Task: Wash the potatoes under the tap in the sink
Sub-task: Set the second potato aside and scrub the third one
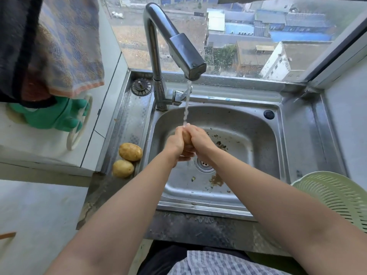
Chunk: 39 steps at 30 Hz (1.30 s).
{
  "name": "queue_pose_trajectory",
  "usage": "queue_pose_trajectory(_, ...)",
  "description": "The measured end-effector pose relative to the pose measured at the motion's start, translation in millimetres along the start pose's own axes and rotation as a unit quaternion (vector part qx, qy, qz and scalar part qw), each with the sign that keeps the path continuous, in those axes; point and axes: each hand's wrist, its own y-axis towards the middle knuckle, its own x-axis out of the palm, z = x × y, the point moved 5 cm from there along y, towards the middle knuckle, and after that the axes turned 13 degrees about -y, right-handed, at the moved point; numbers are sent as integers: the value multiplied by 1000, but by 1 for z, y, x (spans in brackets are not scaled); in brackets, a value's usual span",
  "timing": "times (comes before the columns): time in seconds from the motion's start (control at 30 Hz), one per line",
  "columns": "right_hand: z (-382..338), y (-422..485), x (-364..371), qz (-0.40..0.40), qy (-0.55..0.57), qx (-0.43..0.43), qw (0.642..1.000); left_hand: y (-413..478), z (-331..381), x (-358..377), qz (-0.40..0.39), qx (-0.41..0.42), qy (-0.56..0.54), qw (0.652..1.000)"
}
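Potato (186, 138) is clasped between the left hand (176, 144) and right hand (201, 141), both curled round it, under the tap (185, 54) stream over the sink (250, 133); rolling it while rubbing should rinse every side, with two potatoes (130, 151) waiting beside the basin.

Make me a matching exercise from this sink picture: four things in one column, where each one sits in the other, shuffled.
Things:
1. held potato
2. two loose potatoes
3. green colander
4. strainer plug

Places:
A. back left, beside the tap base
B. between the left hand and right hand, under running water
C. right of the sink, at the picture's edge
D. on the sink's left ledge

Pairs: 1-B, 2-D, 3-C, 4-A
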Motion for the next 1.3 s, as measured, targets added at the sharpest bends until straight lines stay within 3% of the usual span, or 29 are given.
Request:
queue_pose_trajectory(0.07,-3,-7,8,-91,25,-49,994,6,3,-11,48,24,45,998)
queue_pose_trajectory(0.1,-5,-11,9,-100,22,-69,992,9,5,-14,62,44,90,993)
queue_pose_trajectory(0.23,-9,0,-1,51,-3,-21,998,-1,16,1,40,181,169,968)
queue_pose_trajectory(0.27,-9,4,-3,56,-2,-16,998,-2,17,2,43,193,158,967)
queue_pose_trajectory(0.43,-8,-4,3,-48,18,-83,995,4,14,-13,84,58,-16,995)
queue_pose_trajectory(0.57,-10,1,-5,96,-1,-23,995,-10,12,11,8,101,-11,995)
queue_pose_trajectory(0.6,-11,1,-5,96,-11,-17,995,-10,11,12,13,105,-14,994)
queue_pose_trajectory(0.7,-12,-8,5,-20,12,-79,997,-2,11,-5,81,53,-47,994)
queue_pose_trajectory(0.77,-10,-10,5,-50,14,-98,994,1,10,-16,93,15,-57,994)
queue_pose_trajectory(0.93,-8,1,0,117,37,-8,992,-3,8,1,32,114,-2,993)
queue_pose_trajectory(1.0,-6,2,1,88,45,-31,995,-1,10,-1,50,116,-6,992)
queue_pose_trajectory(1.1,-2,-2,2,-35,126,-73,989,4,12,-12,76,46,-74,993)
queue_pose_trajectory(1.17,-1,-4,2,-67,154,-80,982,3,11,-16,85,27,-100,991)
queue_pose_trajectory(1.3,-2,1,1,79,97,-11,992,-10,8,1,25,72,-50,996)
